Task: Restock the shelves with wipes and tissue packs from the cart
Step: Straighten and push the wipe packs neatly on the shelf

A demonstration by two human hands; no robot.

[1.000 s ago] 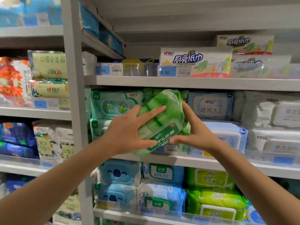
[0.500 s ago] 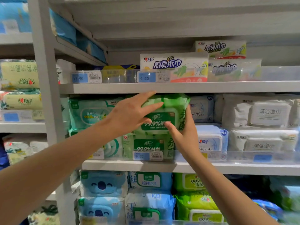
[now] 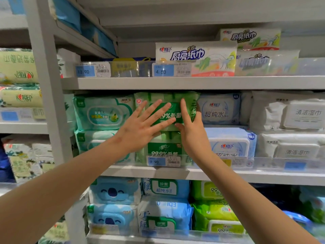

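Observation:
A green wipes pack (image 3: 173, 98) lies on the middle shelf (image 3: 193, 174), stacked on a second green pack (image 3: 164, 148) of the same kind. My left hand (image 3: 140, 126) presses flat against its front with fingers spread and straight. My right hand (image 3: 190, 130) touches the pack's right part, fingers pointing up and straight. The pack sits between a teal wipes pack (image 3: 103, 111) and a pale blue one (image 3: 219, 109). The cart is out of view.
White wipes packs (image 3: 288, 111) fill the shelf's right side. Kitchen paper packs (image 3: 196, 58) stand on the shelf above behind price tags. Blue and lime packs (image 3: 165, 205) fill the shelf below. A grey upright post (image 3: 47, 85) divides off the left bay of tissue packs.
The green pack went from tilted in both hands in front of the shelf to lying on top of the lower green pack. Both hands have flattened against its front.

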